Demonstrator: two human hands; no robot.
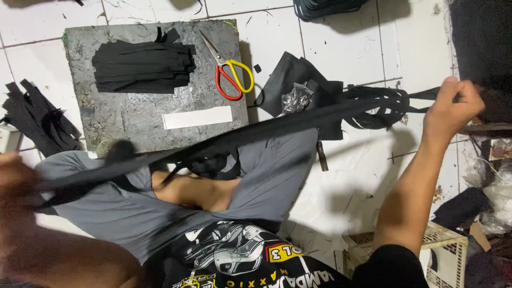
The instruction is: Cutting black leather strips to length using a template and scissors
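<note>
Below the grey cutting board (154, 122), a long black strap (277, 128) stretches taut between both hands: the right hand (453, 106) pinches one end, the blurred left hand (16, 176) apparently grips the other. Red-and-yellow scissors (229, 72) and stacked black strips (144, 66) lie on the board.

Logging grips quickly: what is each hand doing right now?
Left hand: blurred; at the long black fabric strip; grip cannot be told.
Right hand: closed, pinching the strip's other end.
</note>
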